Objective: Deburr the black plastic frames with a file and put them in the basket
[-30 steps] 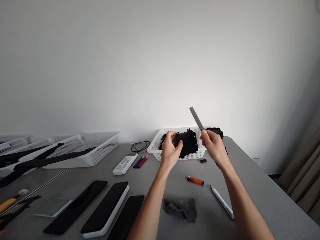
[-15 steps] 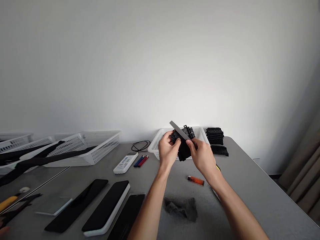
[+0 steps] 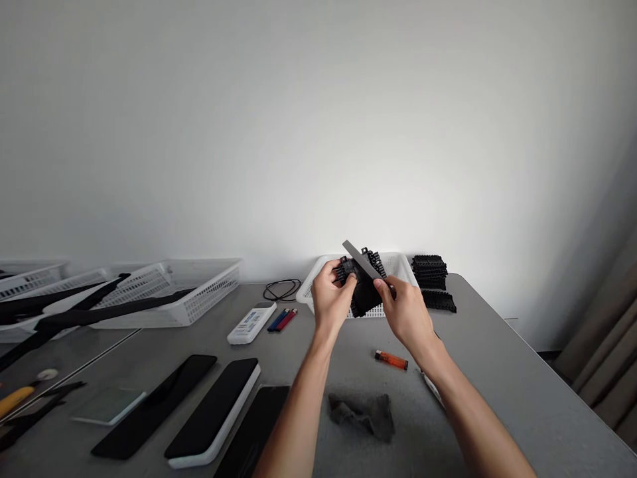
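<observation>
My left hand (image 3: 328, 301) is closed on a black plastic part (image 3: 365, 282) with small tabs along its edges, held up in front of a small white basket (image 3: 318, 279). My right hand (image 3: 404, 312) is closed on a flat grey file (image 3: 362, 259), whose blade lies slantwise across the top of the black part and points up to the left. Both hands are raised above the grey table (image 3: 497, 372), close together.
A stack of black parts (image 3: 428, 271) stands right of the basket. An orange lighter (image 3: 391, 360), a grey cloth (image 3: 362, 414), a white remote (image 3: 251, 322), two more lighters (image 3: 281, 320), a black cable loop (image 3: 281, 290), dark panels (image 3: 213, 411) and larger white baskets (image 3: 164, 292) lie on the table.
My right hand swung the file from upright at the right down and left onto the black part. Over the last half second the file slid slightly along the part.
</observation>
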`<state>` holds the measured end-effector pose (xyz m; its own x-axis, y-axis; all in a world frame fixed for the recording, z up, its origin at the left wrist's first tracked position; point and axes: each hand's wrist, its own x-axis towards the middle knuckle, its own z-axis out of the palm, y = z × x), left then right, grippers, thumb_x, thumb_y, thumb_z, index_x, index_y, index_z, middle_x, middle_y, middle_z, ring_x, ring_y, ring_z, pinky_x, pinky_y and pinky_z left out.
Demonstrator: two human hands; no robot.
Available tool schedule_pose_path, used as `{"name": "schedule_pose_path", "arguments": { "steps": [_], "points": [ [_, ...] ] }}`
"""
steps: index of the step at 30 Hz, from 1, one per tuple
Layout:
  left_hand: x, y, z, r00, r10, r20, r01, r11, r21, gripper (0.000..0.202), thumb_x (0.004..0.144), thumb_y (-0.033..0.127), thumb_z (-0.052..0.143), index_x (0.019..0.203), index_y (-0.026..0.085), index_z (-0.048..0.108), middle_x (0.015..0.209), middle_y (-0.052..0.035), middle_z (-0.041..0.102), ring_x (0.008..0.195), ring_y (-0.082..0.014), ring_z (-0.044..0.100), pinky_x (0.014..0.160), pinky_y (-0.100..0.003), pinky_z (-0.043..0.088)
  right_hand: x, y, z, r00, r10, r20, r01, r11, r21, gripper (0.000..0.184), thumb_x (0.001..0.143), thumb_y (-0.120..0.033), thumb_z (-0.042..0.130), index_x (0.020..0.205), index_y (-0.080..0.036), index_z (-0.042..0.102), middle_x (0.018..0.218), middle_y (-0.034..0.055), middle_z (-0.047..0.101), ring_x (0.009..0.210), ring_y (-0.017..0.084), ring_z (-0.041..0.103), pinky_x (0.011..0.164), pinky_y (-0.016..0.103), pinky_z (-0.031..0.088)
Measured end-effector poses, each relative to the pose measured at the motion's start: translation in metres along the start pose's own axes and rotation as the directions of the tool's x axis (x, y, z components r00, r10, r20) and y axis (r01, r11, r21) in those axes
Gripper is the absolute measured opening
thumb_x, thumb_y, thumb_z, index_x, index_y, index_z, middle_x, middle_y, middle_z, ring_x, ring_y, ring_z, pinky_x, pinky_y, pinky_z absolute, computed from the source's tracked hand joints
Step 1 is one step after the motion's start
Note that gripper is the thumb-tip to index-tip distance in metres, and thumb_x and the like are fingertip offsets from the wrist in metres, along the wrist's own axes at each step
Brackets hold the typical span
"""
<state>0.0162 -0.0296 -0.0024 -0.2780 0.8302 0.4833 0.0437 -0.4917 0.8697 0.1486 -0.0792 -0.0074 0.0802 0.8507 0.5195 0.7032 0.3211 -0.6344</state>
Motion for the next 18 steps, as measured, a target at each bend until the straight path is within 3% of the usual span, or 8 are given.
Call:
{"name": "schedule_pose_path", "arguments": {
  "steps": [3, 18],
  "points": [
    [0.0, 0.0002, -0.0001, 1.0, 0.008, 0.014, -0.008, 1.0, 0.0, 0.032, 0.068, 0.017, 0.065, 0.099, 0.014, 0.063, 0.091, -0.0077, 0.074, 0.081, -0.0206, 0.072, 0.071, -0.027, 0.056, -0.001, -0.0015, -0.0018, 0.999, 0.009, 0.037, -0.009, 1.0, -0.004, 0.038, 0.098, -0.046, 0.04, 0.069, -0.023, 0.048, 0.055, -0.0018, 0.046, 0.05, 0.014, 0.033, 0.052, 0.028, 0.018],
    [0.0008, 0.0002, -0.0009, 0.997, 0.076, -0.015, -0.075, 0.996, 0.052, 0.028, 0.07, 0.015, 0.063, 0.098, 0.015, 0.062, 0.092, -0.0081, 0.074, 0.08, -0.0206, 0.073, 0.073, -0.029, 0.057, 0.001, 0.0017, -0.0087, 0.999, 0.042, -0.001, -0.042, 0.998, -0.052, 0.038, 0.099, -0.047, 0.037, 0.073, -0.024, 0.051, 0.055, -0.0006, 0.047, 0.05, 0.015, 0.035, 0.054, 0.029, 0.018]
  ]
}}
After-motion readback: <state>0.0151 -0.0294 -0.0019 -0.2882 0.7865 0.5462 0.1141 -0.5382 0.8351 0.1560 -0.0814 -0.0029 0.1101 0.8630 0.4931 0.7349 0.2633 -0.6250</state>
